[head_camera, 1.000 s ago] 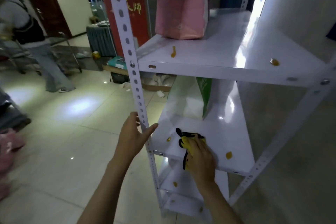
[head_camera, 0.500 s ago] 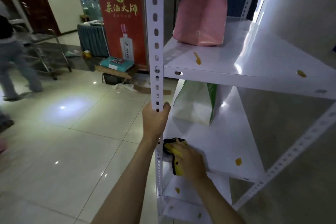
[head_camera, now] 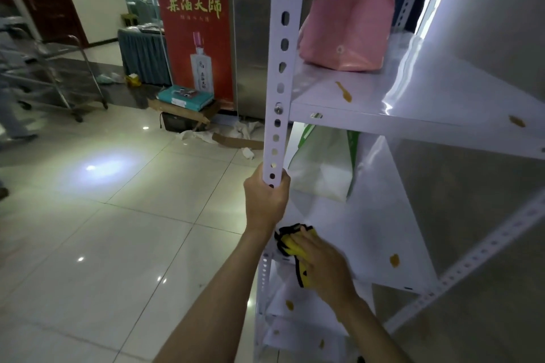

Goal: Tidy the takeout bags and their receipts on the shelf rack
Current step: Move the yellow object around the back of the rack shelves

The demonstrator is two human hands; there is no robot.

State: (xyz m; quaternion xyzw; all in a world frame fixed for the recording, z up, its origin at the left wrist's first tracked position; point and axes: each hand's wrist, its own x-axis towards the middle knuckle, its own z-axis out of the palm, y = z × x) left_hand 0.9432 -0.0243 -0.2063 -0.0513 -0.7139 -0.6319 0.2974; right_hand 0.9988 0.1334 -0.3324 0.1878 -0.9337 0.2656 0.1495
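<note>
A white metal shelf rack (head_camera: 380,118) fills the right half of the view. A pink takeout bag (head_camera: 348,18) stands on its upper shelf. A white bag with green edges (head_camera: 321,168) stands at the back left of the middle shelf. My left hand (head_camera: 267,200) grips the rack's perforated front post (head_camera: 280,68). My right hand (head_camera: 321,265) presses a yellow and black cloth (head_camera: 292,244) onto the front left corner of the middle shelf. Orange-brown stains (head_camera: 394,260) dot the shelves. I see no receipts.
A red banner (head_camera: 194,23) stands behind the rack, with a teal box (head_camera: 185,96) and cardboard on the floor before it. A metal trolley (head_camera: 59,79) and a walking person (head_camera: 11,91) are at far left. Shiny floor tiles spread to the left.
My left hand has closed around the front post. My right hand with the cloth has slid left to the shelf's front corner. My view has shifted left and closer.
</note>
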